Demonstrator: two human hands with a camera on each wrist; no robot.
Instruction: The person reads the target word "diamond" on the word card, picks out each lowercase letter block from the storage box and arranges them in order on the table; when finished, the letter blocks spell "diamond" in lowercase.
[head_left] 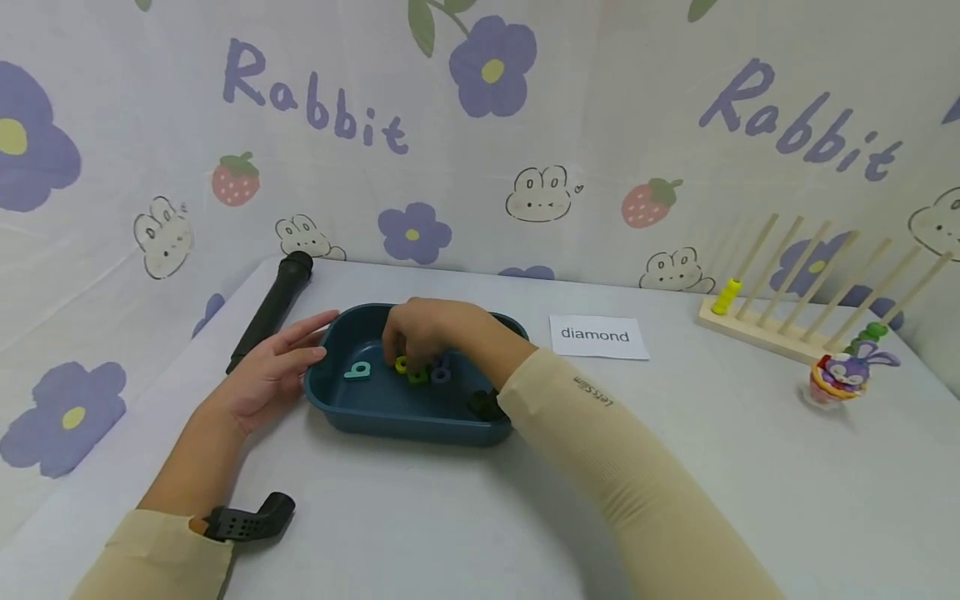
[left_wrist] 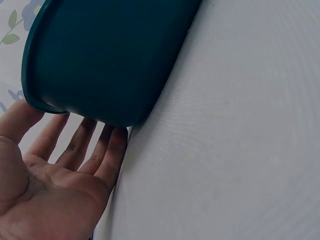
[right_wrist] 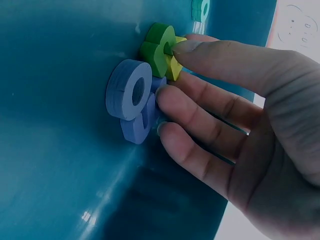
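Observation:
A dark teal basin (head_left: 420, 427) stands on the white table with several coloured toy letters in it. My left hand (head_left: 264, 382) touches the basin's left end with its fingers extended; in the left wrist view the fingertips rest against the wall below the rim. Inside the basin, my right hand (right_wrist: 225, 110) has thumb and fingers about a yellow letter (right_wrist: 174, 67), partly hidden by a green letter (right_wrist: 159, 50). Purple letters (right_wrist: 129, 90) lie beside the fingertips. A light teal letter (head_left: 357, 371) lies apart on the left of the basin floor.
A card reading "diamond" (head_left: 598, 337) lies right of the basin. Behind my left hand is a black cylinder (head_left: 272, 310). A wooden peg rack (head_left: 772, 337) with yellow and green pieces stands far right, near a small rabbit figure (head_left: 838, 375). A patterned cloth hangs behind.

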